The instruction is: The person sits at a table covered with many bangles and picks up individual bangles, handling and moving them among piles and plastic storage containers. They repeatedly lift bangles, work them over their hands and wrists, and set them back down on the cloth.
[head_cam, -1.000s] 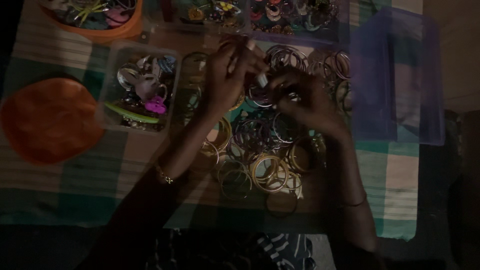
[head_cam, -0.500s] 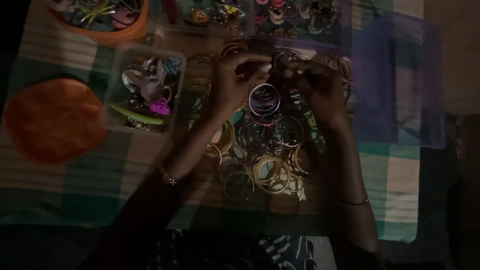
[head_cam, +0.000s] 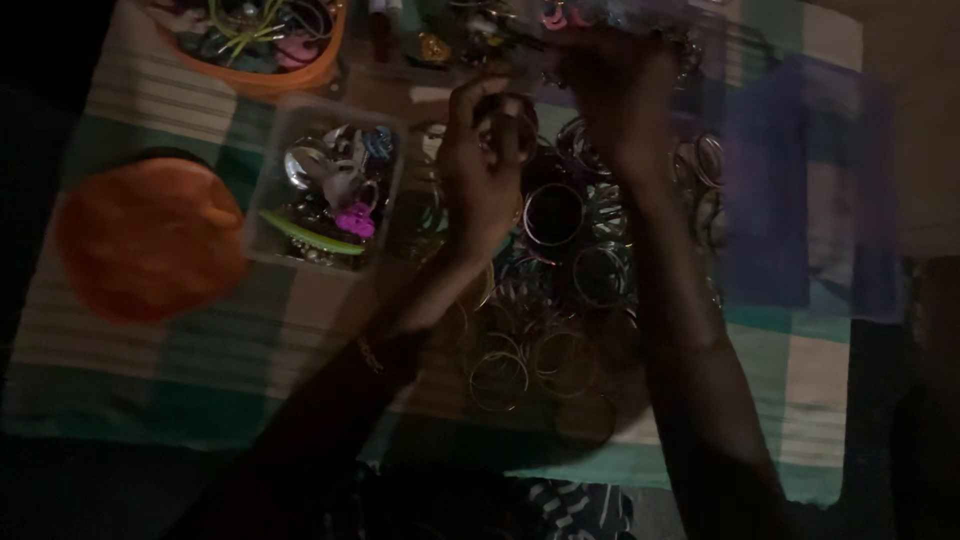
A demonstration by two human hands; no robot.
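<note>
Left hand (head_cam: pixel 485 150) pinched a bangle (head_cam: pixel 505 108) above the bangle pile (head_cam: pixel 560 290), right hand (head_cam: pixel 615 90) too blurred to tell its grip; thin, rigid, probably brittle, best held by the rim.

Dim light falls on a green, white and tan checked woven cloth (head_cam: pixel 130 350) spread as the work surface. Beyond its near and left edges, the surroundings lie in near-total darkness, detail indiscernible.
</note>
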